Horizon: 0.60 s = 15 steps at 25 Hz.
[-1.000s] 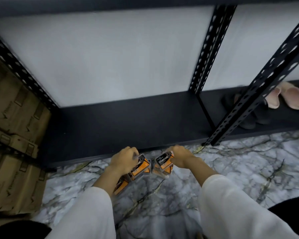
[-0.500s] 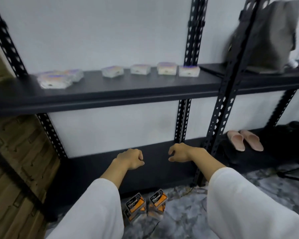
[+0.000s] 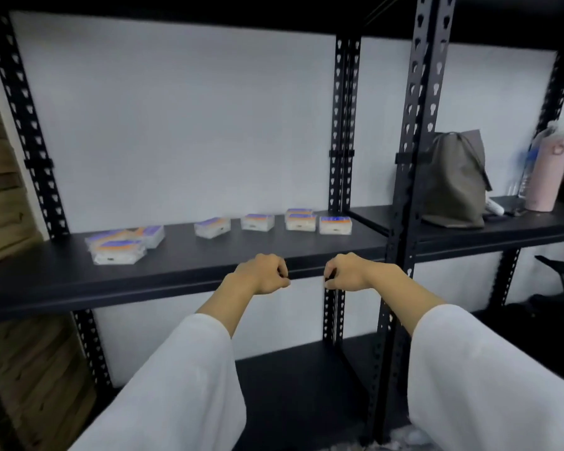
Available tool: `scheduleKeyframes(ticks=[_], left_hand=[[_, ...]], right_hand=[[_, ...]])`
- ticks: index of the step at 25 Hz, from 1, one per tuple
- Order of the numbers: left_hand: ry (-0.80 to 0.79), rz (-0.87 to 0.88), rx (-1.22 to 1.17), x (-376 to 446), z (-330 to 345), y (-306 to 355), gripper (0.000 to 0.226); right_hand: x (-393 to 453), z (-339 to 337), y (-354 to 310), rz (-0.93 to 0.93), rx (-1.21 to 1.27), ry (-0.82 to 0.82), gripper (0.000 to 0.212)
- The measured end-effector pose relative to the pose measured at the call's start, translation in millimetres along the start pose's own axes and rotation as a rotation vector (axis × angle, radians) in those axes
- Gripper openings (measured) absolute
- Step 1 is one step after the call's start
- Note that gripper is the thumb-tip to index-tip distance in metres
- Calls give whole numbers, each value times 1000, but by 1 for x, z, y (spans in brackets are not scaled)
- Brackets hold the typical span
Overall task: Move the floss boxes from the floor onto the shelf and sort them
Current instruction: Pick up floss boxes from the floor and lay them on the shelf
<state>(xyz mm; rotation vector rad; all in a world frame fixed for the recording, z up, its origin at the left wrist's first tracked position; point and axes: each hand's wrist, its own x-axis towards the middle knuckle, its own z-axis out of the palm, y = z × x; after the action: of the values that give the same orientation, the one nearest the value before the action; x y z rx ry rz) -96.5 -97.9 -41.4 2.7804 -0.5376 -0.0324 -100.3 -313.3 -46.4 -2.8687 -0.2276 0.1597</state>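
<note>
Shelf [image 3: 183, 271] w/ floss boxes [image 3: 258, 222]; both hands curled, empty.

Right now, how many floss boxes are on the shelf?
About 7: a blurry pile of maybe two at left, singles at, and two stacked. The pile may hide more.
</note>
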Motion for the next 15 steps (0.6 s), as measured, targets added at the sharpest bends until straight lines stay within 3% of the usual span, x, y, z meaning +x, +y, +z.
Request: scheduleKeyframes(ticks=[8,15], left_hand=[[141,128,-32,94,-33,11,31],[274,193,-20,190,-4,-2,36]], right_hand=[[57,-64,25,24,-4,235,33],[124,-50,72,38,59,427,36]])
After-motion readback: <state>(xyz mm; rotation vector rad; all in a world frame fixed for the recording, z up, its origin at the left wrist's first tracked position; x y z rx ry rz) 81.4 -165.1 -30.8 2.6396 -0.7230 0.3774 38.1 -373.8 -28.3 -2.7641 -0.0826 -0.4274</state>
